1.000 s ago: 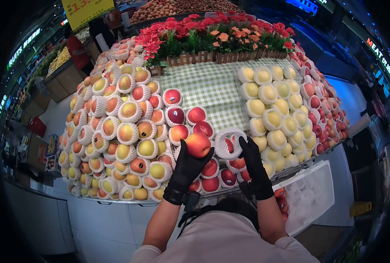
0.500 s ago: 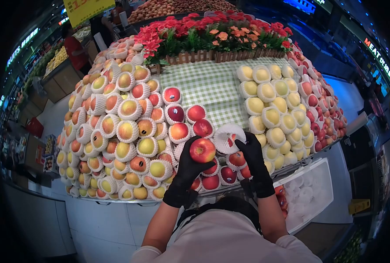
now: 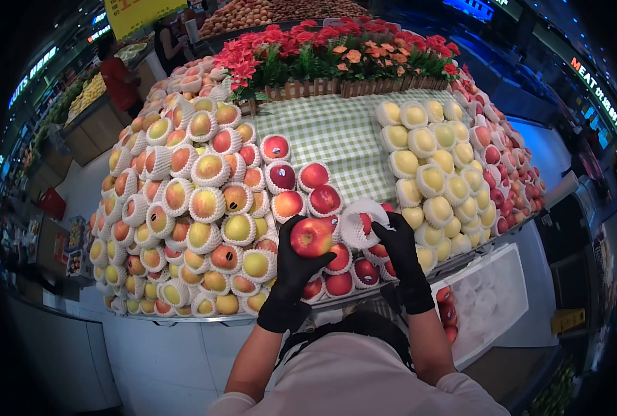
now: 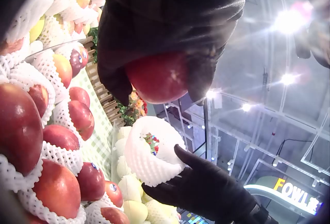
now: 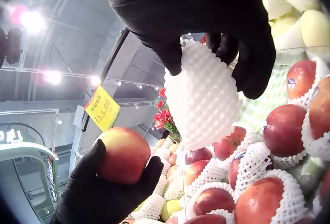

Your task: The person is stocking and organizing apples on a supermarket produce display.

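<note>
My gloved left hand (image 3: pixel 296 270) holds a bare red-and-yellow apple (image 3: pixel 311 238), fingers and thumb curled around its sides. To the right of it, my gloved right hand (image 3: pixel 402 255) pinches a white foam net sleeve (image 5: pixel 206 95) by its edge. The sleeve has no fruit in it, and red apples show through its opening in the head view. In the left wrist view the sleeve (image 4: pixel 147 165) hangs apart from the apple. Below both hands lie several red apples (image 3: pixel 338 283) in foam nets.
Netted yellow-red apples (image 3: pixel 206 205) are heaped on the left, netted pale yellow fruit (image 3: pixel 430 180) on the right. A green checked cloth (image 3: pixel 322 125) lies behind, bordered by a small wooden fence (image 3: pixel 371 88) with red flowers. A white foam box (image 3: pixel 509 305) stands at lower right.
The apple has turned in my left hand and shifted slightly toward me and left. The foam net sleeve stays in my right hand, its opening tilted differently.
</note>
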A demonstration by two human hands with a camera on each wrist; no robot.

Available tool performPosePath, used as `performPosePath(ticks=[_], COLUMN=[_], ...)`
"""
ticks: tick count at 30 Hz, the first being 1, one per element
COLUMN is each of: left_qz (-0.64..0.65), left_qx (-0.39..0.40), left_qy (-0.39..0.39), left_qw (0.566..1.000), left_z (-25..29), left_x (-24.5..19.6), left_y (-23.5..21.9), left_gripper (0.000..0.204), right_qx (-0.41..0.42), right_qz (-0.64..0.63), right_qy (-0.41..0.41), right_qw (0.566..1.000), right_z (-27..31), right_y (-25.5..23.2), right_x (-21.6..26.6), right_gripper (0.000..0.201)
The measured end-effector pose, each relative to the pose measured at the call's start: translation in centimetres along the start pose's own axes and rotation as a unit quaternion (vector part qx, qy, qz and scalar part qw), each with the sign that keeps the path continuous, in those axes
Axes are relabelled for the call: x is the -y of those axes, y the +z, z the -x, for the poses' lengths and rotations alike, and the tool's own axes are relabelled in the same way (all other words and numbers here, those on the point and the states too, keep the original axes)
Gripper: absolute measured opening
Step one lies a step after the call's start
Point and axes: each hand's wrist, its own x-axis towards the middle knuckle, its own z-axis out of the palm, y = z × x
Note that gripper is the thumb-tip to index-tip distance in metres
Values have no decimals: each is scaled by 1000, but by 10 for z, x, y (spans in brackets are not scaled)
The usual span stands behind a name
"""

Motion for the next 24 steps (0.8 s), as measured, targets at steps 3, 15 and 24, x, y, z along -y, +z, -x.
performPosePath(ticks=[3, 15, 24], left_qz=[23, 127, 97], left_qx=[3, 150, 241], left_qy=[-22, -78, -51], left_qw=[1000, 977, 964], left_z=[4, 23, 28], left_x=[3, 2, 8], left_y=[-5, -24, -22], left_gripper=[86, 95, 92], right_qx=[-21, -65, -43], right_qz=[23, 28, 51], right_qy=[-24, -23, 5], right_qw=[999, 997, 998], right_z=[3, 45, 57], right_y=[0, 20, 30], right_x=[-13, -4, 11], right_gripper=[44, 51, 53])
